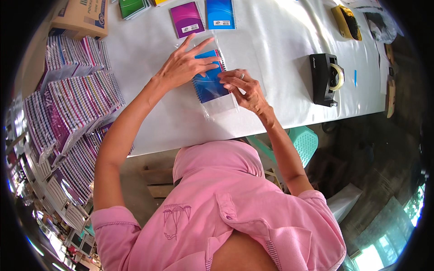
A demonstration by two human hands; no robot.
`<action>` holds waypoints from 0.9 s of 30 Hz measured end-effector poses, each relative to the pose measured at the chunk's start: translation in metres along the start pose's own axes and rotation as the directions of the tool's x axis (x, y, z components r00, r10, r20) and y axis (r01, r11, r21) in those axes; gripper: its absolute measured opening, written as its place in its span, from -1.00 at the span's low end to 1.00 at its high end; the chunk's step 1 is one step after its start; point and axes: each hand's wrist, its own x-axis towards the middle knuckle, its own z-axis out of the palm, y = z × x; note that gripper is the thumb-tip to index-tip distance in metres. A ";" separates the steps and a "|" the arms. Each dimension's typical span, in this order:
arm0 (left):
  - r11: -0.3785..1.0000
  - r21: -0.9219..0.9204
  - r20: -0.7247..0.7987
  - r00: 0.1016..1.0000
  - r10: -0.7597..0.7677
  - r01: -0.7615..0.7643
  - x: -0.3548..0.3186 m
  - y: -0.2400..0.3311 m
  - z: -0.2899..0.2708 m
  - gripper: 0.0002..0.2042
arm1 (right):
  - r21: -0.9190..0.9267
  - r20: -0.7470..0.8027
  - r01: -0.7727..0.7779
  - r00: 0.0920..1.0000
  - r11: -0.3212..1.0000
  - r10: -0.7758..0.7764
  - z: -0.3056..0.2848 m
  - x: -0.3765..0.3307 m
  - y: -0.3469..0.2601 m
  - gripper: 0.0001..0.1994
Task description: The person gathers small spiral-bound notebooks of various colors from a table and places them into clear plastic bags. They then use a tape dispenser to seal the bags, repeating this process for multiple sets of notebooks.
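A blue spiral notebook point(209, 83) lies on the white table point(280, 49) inside a clear plastic sleeve point(221, 106). My left hand point(185, 63) rests flat on the upper part of the notebook, fingers spread. My right hand point(244, 88) pinches the right edge of the sleeve and notebook with its fingertips. The sleeve's open end sticks out below the notebook, toward me.
A purple notebook point(186, 19), a blue notebook point(220, 13) and a green one point(133, 7) lie at the far side. A black tape dispenser point(326, 79) stands at right. Stacks of wrapped spiral notebooks point(72, 104) fill the left; a cardboard box point(83, 18) sits far left. A teal stool point(303, 142) is under the table edge.
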 end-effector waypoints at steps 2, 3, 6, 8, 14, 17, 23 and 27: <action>1.000 0.005 -0.077 0.997 -0.030 0.030 0.001 0.005 0.003 -0.62 | -0.256 0.060 0.152 0.988 0.955 -0.142 -0.011 0.000 0.011 -0.84; 0.999 0.006 -0.116 0.992 -0.046 0.048 0.002 0.007 0.004 -0.64 | -0.277 0.137 0.140 0.985 0.951 -0.105 -0.006 -0.006 0.018 -0.79; 0.998 0.042 -0.124 0.992 -0.039 0.045 0.006 0.009 0.000 -0.65 | -0.330 0.131 0.146 0.986 0.932 -0.108 0.001 -0.001 0.017 -0.73; 0.999 0.004 -0.122 0.992 -0.038 0.039 0.007 0.009 0.000 -0.61 | -0.342 0.157 0.151 0.982 0.928 -0.103 0.001 0.000 0.017 -0.71; 0.999 0.011 -0.127 0.991 -0.048 0.050 0.010 0.010 0.006 -0.62 | -0.417 0.228 0.176 0.970 0.892 -0.084 -0.004 0.006 0.016 -0.67; 0.998 0.012 -0.132 0.989 -0.062 0.064 0.010 0.012 0.007 -0.62 | -0.449 0.263 0.199 0.961 0.871 -0.084 -0.008 0.009 0.015 -0.65; 0.995 -0.065 -0.238 0.967 -0.093 0.080 0.016 0.019 0.004 -0.57 | -0.486 0.305 0.246 0.947 0.839 -0.101 -0.032 0.009 0.023 -0.58; 0.994 -0.074 -0.249 0.964 -0.095 0.078 0.026 0.025 0.016 -0.59 | -0.467 0.316 0.222 0.946 0.856 -0.073 -0.040 0.004 0.025 -0.59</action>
